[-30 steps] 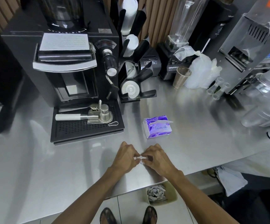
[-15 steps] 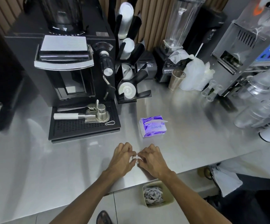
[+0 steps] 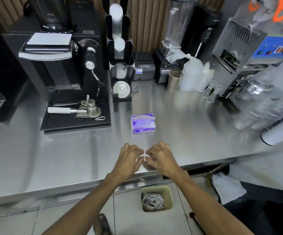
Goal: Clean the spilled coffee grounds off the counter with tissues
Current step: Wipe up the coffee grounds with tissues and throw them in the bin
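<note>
Both hands meet over the steel counter (image 3: 52, 158), close to its front edge. The left hand (image 3: 129, 160) and the right hand (image 3: 161, 158) have their fingers curled inward, with the fingertips pinching a small white tissue (image 3: 143, 156) between them. The tissue is crumpled into a tight wad and mostly hidden by the fingers, so only a bright scrap shows in the gap between the two hands; whether it touches the counter cannot be told. Just beyond the hands lies a purple tissue pack (image 3: 143, 123), a white sheet poking from its top slot. On the floor below the counter edge stands a small bin (image 3: 169, 198) holding grey crumpled tissues
</note>
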Demonstrator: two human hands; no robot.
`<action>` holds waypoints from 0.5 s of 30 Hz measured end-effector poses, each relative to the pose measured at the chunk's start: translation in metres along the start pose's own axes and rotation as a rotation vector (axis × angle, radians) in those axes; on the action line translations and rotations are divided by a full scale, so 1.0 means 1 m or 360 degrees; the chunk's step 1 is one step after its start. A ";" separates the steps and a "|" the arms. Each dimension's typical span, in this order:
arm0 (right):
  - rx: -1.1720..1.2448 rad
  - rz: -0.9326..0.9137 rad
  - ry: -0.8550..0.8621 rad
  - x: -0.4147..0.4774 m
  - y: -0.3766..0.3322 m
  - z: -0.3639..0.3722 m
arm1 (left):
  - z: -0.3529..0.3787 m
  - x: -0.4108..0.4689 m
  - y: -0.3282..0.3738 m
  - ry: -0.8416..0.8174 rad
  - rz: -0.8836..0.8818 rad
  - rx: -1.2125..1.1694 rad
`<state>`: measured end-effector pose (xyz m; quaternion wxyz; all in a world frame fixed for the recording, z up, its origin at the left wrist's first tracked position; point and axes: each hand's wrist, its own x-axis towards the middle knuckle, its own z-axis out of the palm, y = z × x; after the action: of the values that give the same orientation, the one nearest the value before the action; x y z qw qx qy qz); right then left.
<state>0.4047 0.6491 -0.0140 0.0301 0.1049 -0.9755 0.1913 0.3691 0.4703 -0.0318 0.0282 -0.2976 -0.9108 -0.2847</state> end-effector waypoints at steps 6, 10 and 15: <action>0.0030 -0.0008 0.0048 -0.054 0.041 -0.010 | 0.038 -0.012 0.057 -0.0011 -0.0041 0.0010; 0.0040 0.0068 0.0033 -0.090 0.062 -0.006 | 0.067 -0.024 0.087 -0.0073 -0.0040 -0.0039; 0.0035 0.0213 -0.0023 -0.125 0.087 0.017 | 0.111 -0.032 0.099 -0.0235 0.0027 -0.0041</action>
<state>0.5075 0.7453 -0.0739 0.0091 0.0410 -0.9783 0.2029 0.4639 0.5778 -0.0822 -0.0404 -0.3258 -0.9042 -0.2733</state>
